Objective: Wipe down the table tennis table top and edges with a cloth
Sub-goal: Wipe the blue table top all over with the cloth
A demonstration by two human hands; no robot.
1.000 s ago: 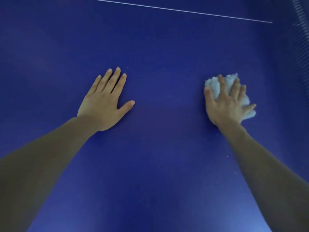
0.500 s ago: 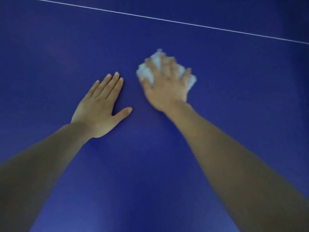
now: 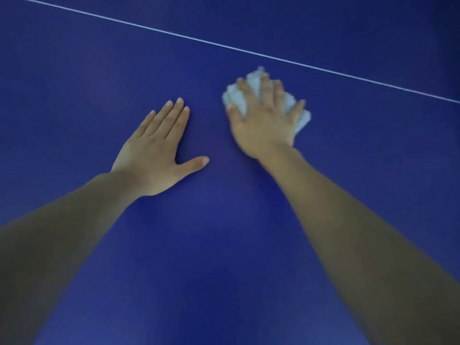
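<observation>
Lying flat at about nine o'clock of centre: left hand (image 3: 155, 155), fingers straight and close together, thumb spread toward three o'clock, palm down on the table top (image 3: 224, 257), holding nothing. Likely bracing the body's weight while leaning forward over the table.

Pressing down at about one o'clock of centre: right hand (image 3: 263, 120), fingers straight and fanned over a crumpled white cloth (image 3: 252, 82), not curling round it. Peeking out from under the fingertips at twelve o'clock and beside the little finger at three o'clock: the cloth's bunched edges. Spreading the fingers wide probably to keep the wad pinned and flat against the surface while rubbing. Blurring slightly, hand and cloth, suggesting a wiping stroke in progress.

Running just beyond the cloth, from ten o'clock down toward three o'clock: a thin white line (image 3: 174, 34).

Filling the whole view: deep blue, matte playing surface, dimly lit, with a soft sheen near six o'clock. Showing nothing of the table's edges or the room, so judging overall progress not possible.
</observation>
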